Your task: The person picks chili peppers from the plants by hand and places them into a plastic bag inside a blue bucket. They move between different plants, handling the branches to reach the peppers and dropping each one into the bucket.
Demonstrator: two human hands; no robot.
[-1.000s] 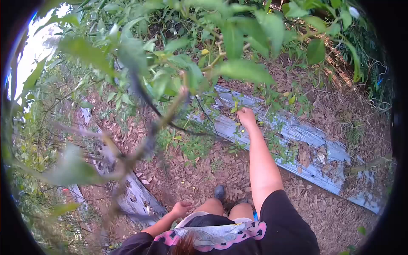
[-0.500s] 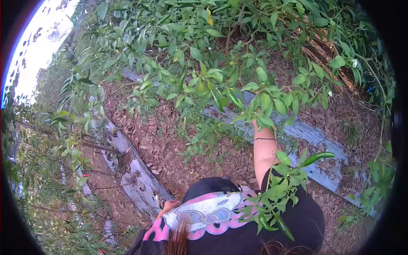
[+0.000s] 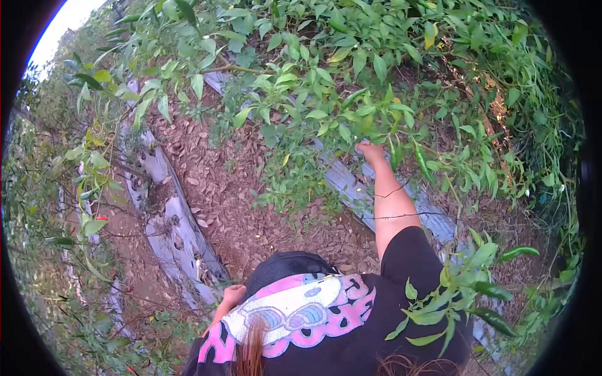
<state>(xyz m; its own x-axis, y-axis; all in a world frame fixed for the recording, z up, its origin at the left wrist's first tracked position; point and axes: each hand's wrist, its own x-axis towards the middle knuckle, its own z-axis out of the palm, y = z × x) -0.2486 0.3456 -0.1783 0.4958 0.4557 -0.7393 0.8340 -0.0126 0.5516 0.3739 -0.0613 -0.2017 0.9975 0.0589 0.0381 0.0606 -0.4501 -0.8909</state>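
My right arm reaches out into the chili pepper plant [image 3: 338, 116]. At its end my right hand [image 3: 371, 152] is closed among the leaves; its fingertips are partly hidden, and I cannot make out what they hold. Just right of it hangs a long green chili pepper [image 3: 422, 161]. Low on the left, my left hand [image 3: 234, 294] is curled closed beside a black, rounded, textured thing [image 3: 285, 271] in front of my body. Whether the left fingers grip anything is hidden from view.
Torn grey plastic mulch strips [image 3: 172, 232] run along the ground on both sides of leaf-littered soil [image 3: 219, 188]. A leafy branch with green peppers [image 3: 495, 319] hangs close at lower right. A thin bare twig [image 3: 395, 217] crosses my right forearm.
The view has shifted. My right hand, mostly hidden behind leaves before, now shows at the plant. The near pepper branch appears further right, off my sleeve. My left hand stays low by the black thing.
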